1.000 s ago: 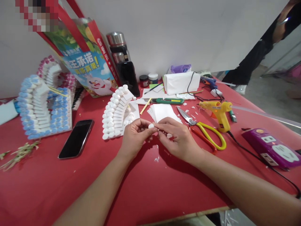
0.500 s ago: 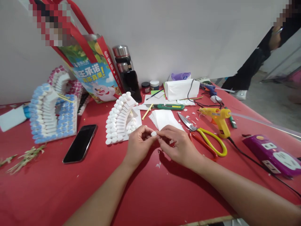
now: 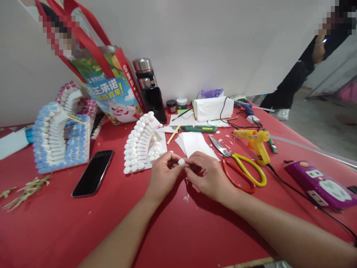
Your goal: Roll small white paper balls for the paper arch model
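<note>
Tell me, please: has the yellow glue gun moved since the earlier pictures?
No. The yellow glue gun keeps the same place beside the purple power strip; both shift together in the picture as the camera moves.

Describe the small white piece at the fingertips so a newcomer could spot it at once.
Over the red tabletop, find where the left hand and right hand meet, mid-view. At their fingertips is a small rounded white piece. Unlike the similar white tips on the curved white model behind, it is held in the fingers.
</note>
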Available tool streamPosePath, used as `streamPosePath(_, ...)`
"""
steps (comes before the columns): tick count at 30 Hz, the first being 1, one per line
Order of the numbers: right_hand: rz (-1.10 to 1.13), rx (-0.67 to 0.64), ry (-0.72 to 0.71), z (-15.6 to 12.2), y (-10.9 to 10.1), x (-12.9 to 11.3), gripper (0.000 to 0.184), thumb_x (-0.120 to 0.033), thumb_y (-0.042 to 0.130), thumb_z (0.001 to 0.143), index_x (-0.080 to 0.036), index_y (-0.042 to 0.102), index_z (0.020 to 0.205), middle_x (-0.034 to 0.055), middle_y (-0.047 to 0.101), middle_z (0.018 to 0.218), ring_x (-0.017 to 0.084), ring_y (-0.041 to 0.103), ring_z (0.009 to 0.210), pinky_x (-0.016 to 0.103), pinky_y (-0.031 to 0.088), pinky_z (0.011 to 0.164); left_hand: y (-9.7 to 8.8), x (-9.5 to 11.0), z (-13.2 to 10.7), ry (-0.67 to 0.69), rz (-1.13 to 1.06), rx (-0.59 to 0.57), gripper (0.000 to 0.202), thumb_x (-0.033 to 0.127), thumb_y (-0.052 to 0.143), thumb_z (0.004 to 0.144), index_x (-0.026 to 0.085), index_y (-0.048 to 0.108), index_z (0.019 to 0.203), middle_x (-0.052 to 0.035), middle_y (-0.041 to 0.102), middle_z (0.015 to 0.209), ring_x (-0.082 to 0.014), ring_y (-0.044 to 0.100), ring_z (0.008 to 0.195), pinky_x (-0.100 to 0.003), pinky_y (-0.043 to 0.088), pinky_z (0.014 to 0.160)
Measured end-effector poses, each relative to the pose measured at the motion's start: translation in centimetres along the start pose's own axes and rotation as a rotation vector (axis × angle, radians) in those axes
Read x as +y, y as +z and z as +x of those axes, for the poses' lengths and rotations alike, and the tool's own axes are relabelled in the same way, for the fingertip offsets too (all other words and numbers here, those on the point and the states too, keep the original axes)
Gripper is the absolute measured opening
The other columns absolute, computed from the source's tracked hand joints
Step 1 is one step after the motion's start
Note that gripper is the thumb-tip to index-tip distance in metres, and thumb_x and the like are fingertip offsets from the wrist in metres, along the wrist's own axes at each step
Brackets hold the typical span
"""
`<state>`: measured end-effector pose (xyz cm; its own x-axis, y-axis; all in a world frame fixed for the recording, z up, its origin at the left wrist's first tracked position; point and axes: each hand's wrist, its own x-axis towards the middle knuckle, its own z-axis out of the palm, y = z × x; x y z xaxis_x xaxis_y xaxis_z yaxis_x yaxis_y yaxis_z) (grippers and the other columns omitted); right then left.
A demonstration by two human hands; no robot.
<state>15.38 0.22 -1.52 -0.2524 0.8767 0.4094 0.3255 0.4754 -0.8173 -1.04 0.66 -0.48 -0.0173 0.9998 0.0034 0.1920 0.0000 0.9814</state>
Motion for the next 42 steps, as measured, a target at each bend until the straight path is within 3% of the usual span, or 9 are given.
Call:
streamPosePath(14,-0.023,-0.031,0.037,0.2,-0.1,0.5,0.009,-0.013,0.065,0.087,-0.018,0.073,0.089,0.0027,0.062,0.080,0.012,0.057,0.065,0.025,0.045,0.058,-0.1,-0.1,0.0,0.031,0.057,-0.001,0.022,0.031,0.083,0.074,0.018,0.066,0.073,0.0030,0.061,0.065,-0.0113,0.053,0.059,-0.022,0.043,0.058)
streamPosePath(19,-0.051,-0.061,-0.003,0.2,-0.5,0.7,0.016,-0.016,0.064,0.090,-0.016,0.074,0.102,0.0056,0.064,0.089,0.013,0.060,0.070,0.027,0.049,0.063,-0.1,-0.5,0.1,0.070,0.089,0.008,0.018,0.030,0.081,0.079,0.018,0.067,0.077,0.0024,0.063,0.070,-0.0112,0.054,0.064,-0.023,0.043,0.062)
streamPosePath(30,-0.116,-0.009,-0.116,-0.1,-0.7,0.8,0.035,-0.010,0.058,0.090,-0.017,0.073,0.121,0.0094,0.069,0.102,0.015,0.065,0.078,0.026,0.053,0.063,-0.2,-0.3,0.4,-0.012,-0.138,-0.046,0.027,0.031,0.086,0.076,0.018,0.065,0.087,0.0040,0.063,0.063,-0.0103,0.059,0.053,-0.021,0.051,0.053)
streamPosePath(37,-0.038,0.064,-0.199,0.1,-1.1,0.7,0.027,-0.010,0.058,0.092,-0.016,0.078,0.108,0.0085,0.071,0.096,0.014,0.067,0.078,0.026,0.053,0.064,-0.3,0.2,0.5,-0.023,-0.250,-0.103,0.027,0.029,0.085,0.078,0.016,0.066,0.092,0.0010,0.068,0.062,-0.0120,0.064,0.055,-0.020,0.056,0.052)
streamPosePath(39,0.026,0.075,-0.139,0.4,-1.4,0.3,0.022,-0.012,0.060,0.091,-0.017,0.079,0.101,0.0073,0.072,0.094,0.014,0.067,0.077,0.027,0.052,0.065,-0.3,0.1,0.5,-0.031,-0.293,-0.115,0.029,0.028,0.087,0.076,0.015,0.066,0.093,0.0001,0.069,0.065,-0.0131,0.066,0.057,-0.022,0.058,0.051)
streamPosePath(42,0.229,0.068,0.124,0.9,-2.0,-0.2,0.014,-0.023,0.067,0.091,-0.016,0.078,0.096,0.0045,0.071,0.082,0.013,0.063,0.067,0.028,0.050,0.061,-0.4,0.0,0.5,-0.041,-0.335,-0.167,0.029,0.027,0.086,0.077,0.015,0.067,0.096,-0.0009,0.071,0.066,-0.0151,0.065,0.056,-0.029,0.062,0.050)
